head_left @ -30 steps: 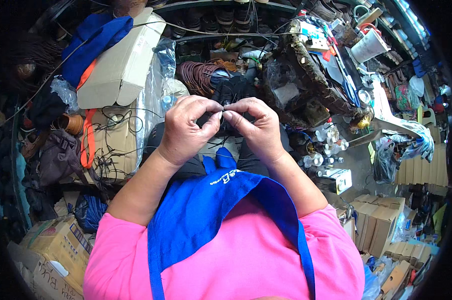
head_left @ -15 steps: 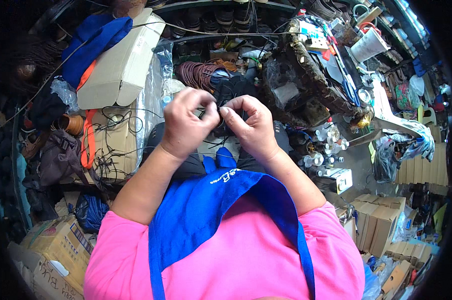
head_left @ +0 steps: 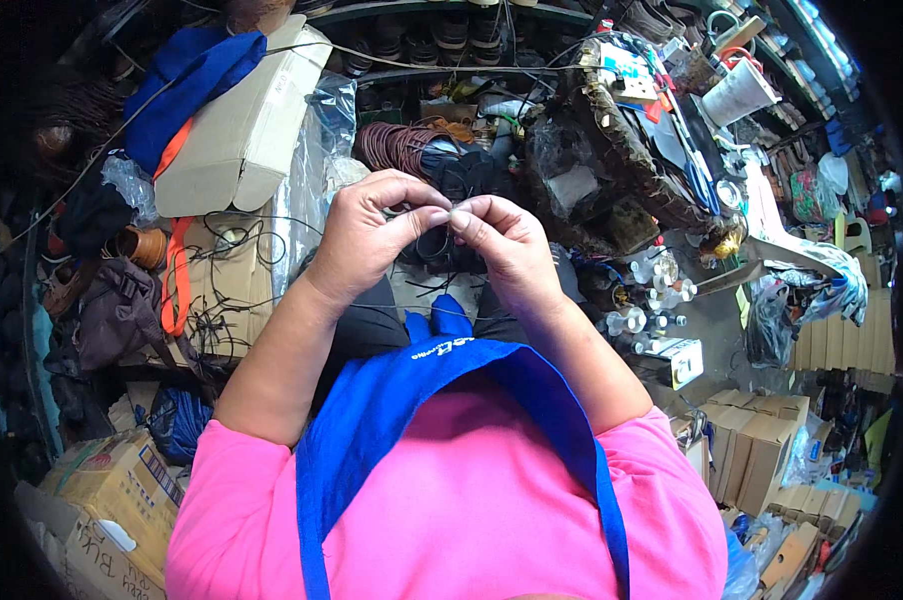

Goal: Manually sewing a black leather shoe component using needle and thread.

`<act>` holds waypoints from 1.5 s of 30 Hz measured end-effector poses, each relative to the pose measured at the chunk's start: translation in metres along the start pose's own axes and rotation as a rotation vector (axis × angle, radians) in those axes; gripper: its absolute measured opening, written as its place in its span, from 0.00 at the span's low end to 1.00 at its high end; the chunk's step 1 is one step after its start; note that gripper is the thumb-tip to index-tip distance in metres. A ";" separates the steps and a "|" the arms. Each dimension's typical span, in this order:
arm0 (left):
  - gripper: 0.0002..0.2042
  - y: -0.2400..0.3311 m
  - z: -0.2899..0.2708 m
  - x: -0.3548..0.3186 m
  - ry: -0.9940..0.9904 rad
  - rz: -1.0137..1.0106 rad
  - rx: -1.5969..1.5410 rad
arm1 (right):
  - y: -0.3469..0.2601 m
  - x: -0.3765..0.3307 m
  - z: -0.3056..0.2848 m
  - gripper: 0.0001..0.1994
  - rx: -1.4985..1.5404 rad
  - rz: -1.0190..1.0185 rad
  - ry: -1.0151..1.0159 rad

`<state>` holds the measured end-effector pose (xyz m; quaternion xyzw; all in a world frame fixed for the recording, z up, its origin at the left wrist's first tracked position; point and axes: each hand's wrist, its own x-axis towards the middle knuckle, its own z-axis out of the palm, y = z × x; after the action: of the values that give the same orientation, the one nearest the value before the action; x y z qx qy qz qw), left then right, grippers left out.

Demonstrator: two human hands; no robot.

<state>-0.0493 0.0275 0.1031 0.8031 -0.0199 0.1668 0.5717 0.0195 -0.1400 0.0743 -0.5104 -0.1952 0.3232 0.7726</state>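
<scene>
My left hand (head_left: 367, 240) and my right hand (head_left: 512, 250) are raised in front of my chest, thumbs and forefingers pinched together and meeting tip to tip. Between the fingertips is a thin thread (head_left: 448, 214), too fine to see clearly. A dark object (head_left: 437, 248), partly hidden by both hands, sits just below them on my lap. I wear a blue apron (head_left: 412, 400) over a pink shirt (head_left: 472, 500).
A long cardboard box (head_left: 242, 130) with blue cloth (head_left: 187, 75) on it lies at the left. A coil of brown cord (head_left: 397, 148) is ahead. A cluttered bench (head_left: 632, 150) stands at the right, with small bottles (head_left: 642, 300) and cardboard boxes (head_left: 752, 440) below it.
My fingers have shifted from clasping the dark object to pinching tip to tip above it. Both hands stay in nearly the same place.
</scene>
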 end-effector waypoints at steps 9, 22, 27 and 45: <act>0.02 0.002 0.006 -0.002 0.146 0.005 -0.017 | -0.004 -0.001 0.007 0.10 -0.015 -0.096 0.009; 0.01 0.009 0.013 -0.001 0.196 0.149 0.179 | -0.006 0.002 0.002 0.07 -0.313 -0.173 0.128; 0.02 0.005 0.014 -0.001 0.179 0.134 0.228 | -0.005 0.003 -0.002 0.06 -0.390 -0.222 0.095; 0.06 -0.028 0.010 -0.008 0.053 -0.404 -0.945 | -0.006 -0.002 0.002 0.08 -0.079 -0.052 0.093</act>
<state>-0.0482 0.0270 0.0724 0.4404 0.0770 0.0460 0.8933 0.0187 -0.1423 0.0805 -0.5497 -0.1846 0.2710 0.7683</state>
